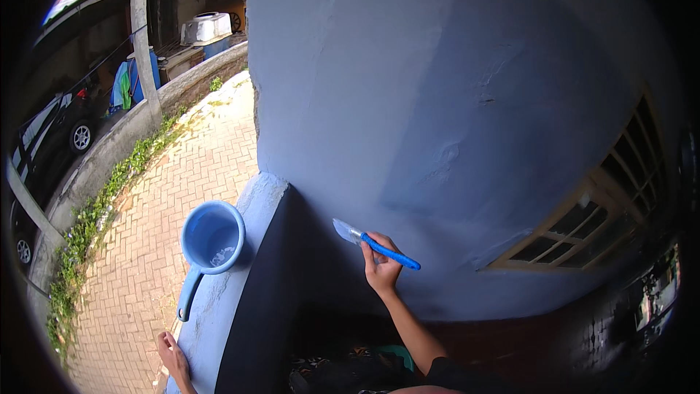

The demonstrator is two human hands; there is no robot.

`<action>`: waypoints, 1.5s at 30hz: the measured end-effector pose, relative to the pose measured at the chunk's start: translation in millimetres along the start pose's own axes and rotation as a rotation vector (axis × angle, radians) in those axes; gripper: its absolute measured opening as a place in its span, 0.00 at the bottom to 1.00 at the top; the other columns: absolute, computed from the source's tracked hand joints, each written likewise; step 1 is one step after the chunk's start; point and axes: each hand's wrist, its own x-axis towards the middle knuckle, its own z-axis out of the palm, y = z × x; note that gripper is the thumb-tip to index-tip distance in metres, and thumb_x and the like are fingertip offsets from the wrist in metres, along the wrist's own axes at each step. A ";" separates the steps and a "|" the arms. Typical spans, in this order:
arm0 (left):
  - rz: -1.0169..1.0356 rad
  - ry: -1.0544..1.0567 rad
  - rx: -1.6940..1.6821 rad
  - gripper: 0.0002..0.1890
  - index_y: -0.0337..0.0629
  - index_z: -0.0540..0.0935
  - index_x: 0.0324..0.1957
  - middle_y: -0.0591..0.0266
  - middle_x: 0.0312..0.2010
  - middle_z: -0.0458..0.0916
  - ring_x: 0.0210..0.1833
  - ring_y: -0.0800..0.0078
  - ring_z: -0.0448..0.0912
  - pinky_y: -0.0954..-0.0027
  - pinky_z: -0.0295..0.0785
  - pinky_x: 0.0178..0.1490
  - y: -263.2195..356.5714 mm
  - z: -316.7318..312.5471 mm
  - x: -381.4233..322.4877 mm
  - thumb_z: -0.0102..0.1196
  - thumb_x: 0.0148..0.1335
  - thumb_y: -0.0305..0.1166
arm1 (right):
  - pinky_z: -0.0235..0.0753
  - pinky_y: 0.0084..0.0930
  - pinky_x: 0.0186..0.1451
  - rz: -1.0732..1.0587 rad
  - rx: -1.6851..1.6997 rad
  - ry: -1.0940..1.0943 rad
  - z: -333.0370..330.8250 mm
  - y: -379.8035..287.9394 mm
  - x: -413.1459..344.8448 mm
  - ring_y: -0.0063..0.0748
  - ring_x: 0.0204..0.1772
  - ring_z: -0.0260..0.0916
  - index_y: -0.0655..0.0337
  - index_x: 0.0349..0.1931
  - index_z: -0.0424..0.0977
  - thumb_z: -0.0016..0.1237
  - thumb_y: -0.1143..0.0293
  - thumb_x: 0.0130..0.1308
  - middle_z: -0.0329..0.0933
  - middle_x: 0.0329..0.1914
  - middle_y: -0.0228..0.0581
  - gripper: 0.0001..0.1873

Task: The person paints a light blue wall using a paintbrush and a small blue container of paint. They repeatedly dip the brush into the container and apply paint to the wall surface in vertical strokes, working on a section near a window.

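Note:
My right hand grips a paintbrush by its blue handle. The brush's pale, paint-coated bristles point up and left, close to the blue-painted wall; whether they touch it I cannot tell. On top of a low blue ledge sits a blue plastic dipper, its handle towards me. A little pale liquid or light reflection shows at the dipper's bottom. Below that handle, my left hand rests at the ledge's outer edge, holding nothing that I can see.
Wooden-framed windows are set in the wall at right. The wall has cracks and peeling patches. Beyond the ledge runs a brick-paved path, bordered by weeds and a low concrete wall. A dark car stands behind that.

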 end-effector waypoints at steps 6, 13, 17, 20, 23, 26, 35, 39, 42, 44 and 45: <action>-0.089 -0.016 0.007 0.21 0.41 0.78 0.53 0.47 0.42 0.83 0.47 0.54 0.81 0.56 0.73 0.53 32.5 -12.5 -11.7 0.45 0.74 0.48 | 0.88 0.21 0.44 -0.323 0.334 -0.222 104.4 -86.2 86.0 0.28 0.43 0.83 0.71 0.45 0.77 0.59 0.81 0.63 0.81 0.44 0.45 0.11; -0.157 -0.033 0.110 0.26 0.43 0.78 0.56 0.49 0.47 0.84 0.53 0.53 0.81 0.56 0.73 0.55 47.2 -17.3 -16.9 0.45 0.71 0.55 | 0.86 0.24 0.43 -0.339 0.011 -0.764 213.3 -120.0 86.7 0.31 0.36 0.86 0.66 0.37 0.85 0.64 0.70 0.59 0.87 0.32 0.42 0.09; -0.173 -0.005 0.101 0.26 0.44 0.78 0.56 0.49 0.46 0.84 0.52 0.52 0.81 0.56 0.74 0.55 47.6 -18.0 -21.8 0.46 0.71 0.55 | 0.84 0.26 0.42 -0.321 -0.146 -0.961 245.5 -98.4 59.6 0.34 0.34 0.86 0.64 0.35 0.85 0.64 0.69 0.57 0.86 0.29 0.44 0.09; -0.164 -0.011 0.091 0.26 0.44 0.78 0.56 0.49 0.46 0.85 0.51 0.52 0.82 0.55 0.74 0.55 53.4 -18.3 -21.7 0.47 0.70 0.55 | 0.84 0.30 0.44 -0.236 -0.208 -1.055 254.7 -93.1 49.1 0.41 0.34 0.86 0.66 0.34 0.84 0.63 0.67 0.56 0.86 0.28 0.48 0.11; -0.162 -0.013 0.096 0.26 0.44 0.78 0.56 0.50 0.46 0.85 0.51 0.51 0.82 0.54 0.74 0.55 51.5 -19.6 -22.1 0.47 0.70 0.54 | 0.84 0.30 0.43 -0.201 -0.285 -1.095 260.9 -97.0 41.1 0.41 0.32 0.86 0.67 0.34 0.84 0.63 0.68 0.56 0.85 0.28 0.48 0.11; -0.175 -0.014 0.099 0.26 0.45 0.78 0.56 0.51 0.46 0.85 0.51 0.51 0.82 0.54 0.74 0.55 51.5 -18.0 -20.2 0.47 0.70 0.55 | 0.83 0.31 0.42 -0.204 -0.262 -1.087 264.9 -88.7 38.1 0.41 0.32 0.85 0.67 0.34 0.84 0.62 0.67 0.56 0.85 0.28 0.49 0.11; -0.187 -0.019 0.102 0.26 0.45 0.78 0.56 0.51 0.47 0.85 0.53 0.52 0.82 0.54 0.74 0.56 52.4 -19.4 -17.3 0.47 0.70 0.56 | 0.82 0.31 0.42 -0.240 -0.316 -1.082 268.1 -82.0 37.5 0.40 0.32 0.85 0.66 0.34 0.84 0.62 0.67 0.56 0.85 0.28 0.49 0.11; -0.189 -0.018 0.102 0.26 0.45 0.78 0.56 0.52 0.48 0.85 0.53 0.53 0.81 0.54 0.73 0.56 52.1 -19.6 -18.8 0.46 0.70 0.56 | 0.83 0.30 0.43 -0.131 -0.289 -1.067 260.2 -96.8 45.1 0.38 0.33 0.86 0.66 0.35 0.85 0.63 0.67 0.57 0.86 0.30 0.47 0.11; -0.194 -0.019 0.101 0.26 0.45 0.77 0.56 0.52 0.48 0.84 0.53 0.53 0.81 0.55 0.73 0.56 49.9 -18.9 -20.7 0.46 0.70 0.55 | 0.83 0.28 0.42 -0.160 -0.249 -0.967 249.8 -94.9 59.5 0.33 0.33 0.86 0.65 0.35 0.86 0.63 0.67 0.57 0.87 0.30 0.45 0.11; -0.186 -0.023 0.102 0.26 0.45 0.77 0.56 0.52 0.48 0.84 0.54 0.53 0.81 0.55 0.73 0.56 49.4 -18.1 -20.1 0.46 0.71 0.55 | 0.84 0.27 0.43 -0.039 -0.153 -0.889 245.1 -78.2 72.4 0.31 0.33 0.85 0.66 0.35 0.85 0.63 0.67 0.58 0.87 0.30 0.44 0.11; -0.179 -0.020 0.103 0.26 0.45 0.77 0.56 0.52 0.48 0.84 0.54 0.53 0.81 0.55 0.73 0.56 48.9 -18.0 -19.6 0.46 0.71 0.55 | 0.84 0.27 0.43 0.017 -0.102 -0.849 242.7 -73.2 77.0 0.31 0.33 0.85 0.66 0.35 0.85 0.63 0.68 0.59 0.87 0.30 0.44 0.10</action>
